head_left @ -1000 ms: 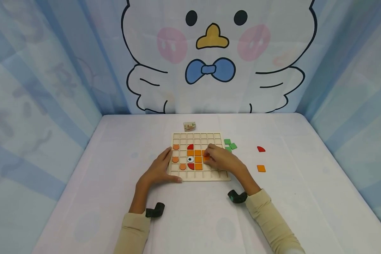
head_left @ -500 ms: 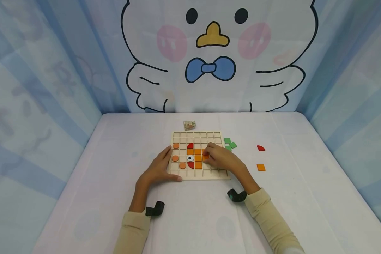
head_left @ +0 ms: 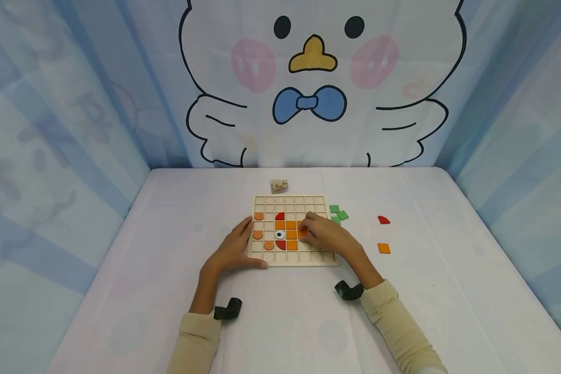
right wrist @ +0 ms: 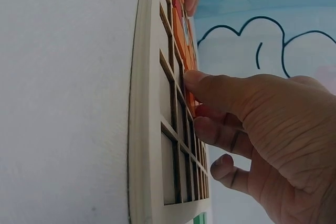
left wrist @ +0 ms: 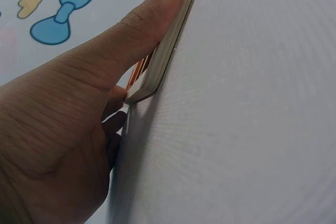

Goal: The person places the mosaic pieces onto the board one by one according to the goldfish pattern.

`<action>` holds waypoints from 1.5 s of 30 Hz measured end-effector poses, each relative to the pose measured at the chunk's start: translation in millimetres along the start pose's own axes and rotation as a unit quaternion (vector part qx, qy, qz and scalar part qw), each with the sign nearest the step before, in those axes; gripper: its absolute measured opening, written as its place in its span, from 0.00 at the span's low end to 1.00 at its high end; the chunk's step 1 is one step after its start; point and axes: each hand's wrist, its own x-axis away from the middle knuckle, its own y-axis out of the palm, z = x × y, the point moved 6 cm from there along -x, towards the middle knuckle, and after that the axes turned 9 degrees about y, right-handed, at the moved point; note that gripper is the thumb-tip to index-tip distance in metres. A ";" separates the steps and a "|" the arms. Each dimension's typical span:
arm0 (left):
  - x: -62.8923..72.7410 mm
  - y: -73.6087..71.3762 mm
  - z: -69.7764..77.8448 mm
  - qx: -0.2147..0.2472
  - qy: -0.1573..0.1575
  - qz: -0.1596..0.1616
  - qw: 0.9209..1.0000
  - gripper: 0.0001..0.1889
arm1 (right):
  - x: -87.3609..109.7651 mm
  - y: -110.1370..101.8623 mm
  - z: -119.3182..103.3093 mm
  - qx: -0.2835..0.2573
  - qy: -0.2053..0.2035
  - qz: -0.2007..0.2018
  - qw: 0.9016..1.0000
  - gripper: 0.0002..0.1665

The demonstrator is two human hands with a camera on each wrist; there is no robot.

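Note:
A wooden grid board lies flat, its cells partly filled with orange squares, coral discs, red quarter-circles and an eye disc. My left hand grips the board's near left corner, thumb along the front edge and fingers at the left side. Over the board's right half, my right hand pinches an orange square tile at a cell beside the other orange ones. In the right wrist view, the thumb meets the orange tile's edge; the fingertips partly hide the tile.
Several green squares lie by the board's right edge, partly behind the right hand. Farther right are a loose red quarter-circle and an orange square. A small patterned card-like piece sits behind the board.

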 end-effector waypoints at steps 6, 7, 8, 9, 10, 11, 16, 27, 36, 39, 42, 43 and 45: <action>1.0 -1.5 0.8 -0.003 -0.001 0.000 1.000 0.70 | 2.9 -0.9 3.7 -0.010 0.012 -0.002 1.000 0.16; 1.2 -1.6 0.9 -0.003 -0.003 0.000 1.000 0.70 | 3.8 -1.1 4.7 -0.013 0.016 -0.004 1.000 0.16; 1.5 -1.7 1.0 -0.002 -0.005 -0.001 1.000 0.70 | 4.6 -1.2 6.0 -0.015 0.020 -0.005 1.000 0.16; 1.7 -1.8 1.3 -0.003 -0.004 0.000 1.000 0.70 | 5.5 -1.4 7.3 -0.015 0.023 -0.006 1.000 0.16; 1.9 -1.7 1.5 -0.003 -0.006 -0.001 1.000 0.70 | 6.9 -1.8 8.5 -0.015 0.027 -0.007 1.000 0.16; 2.0 -1.5 1.6 -0.004 -0.008 -0.002 1.000 0.70 | 8.0 -2.4 9.8 -0.018 0.030 -0.008 0.999 0.16; 2.1 -1.4 3.1 -0.004 -0.010 -0.002 1.000 0.69 | 15.4 -7.6 17.1 -0.021 0.037 -0.004 0.999 0.16; 1.5 1.7 4.9 -0.007 -0.007 -0.008 1.000 0.69 | 40.1 -13.8 46.4 -0.025 0.074 0.015 0.997 0.15; 2.0 1.9 4.3 -0.006 -0.008 -0.003 1.000 0.69 | 62.5 -23.7 69.5 -0.021 0.100 0.036 0.994 0.15; 2.5 0.7 5.3 -0.003 -0.006 -0.002 1.000 0.69 | 69.5 -29.6 74.9 -0.022 0.099 0.051 0.993 0.15; 2.8 -0.9 6.5 -0.003 -0.005 -0.002 1.000 0.69 | 75.5 -35.8 80.0 -0.029 0.094 0.064 0.993 0.15; 2.9 -1.3 6.6 -0.004 -0.006 -0.003 1.000 0.68 | 77.2 -37.4 82.3 -0.029 0.095 0.067 0.993 0.15; 2.9 -2.0 7.1 -0.008 -0.005 -0.004 1.000 0.68 | 80.6 -40.0 86.9 -0.030 0.097 0.069 0.992 0.15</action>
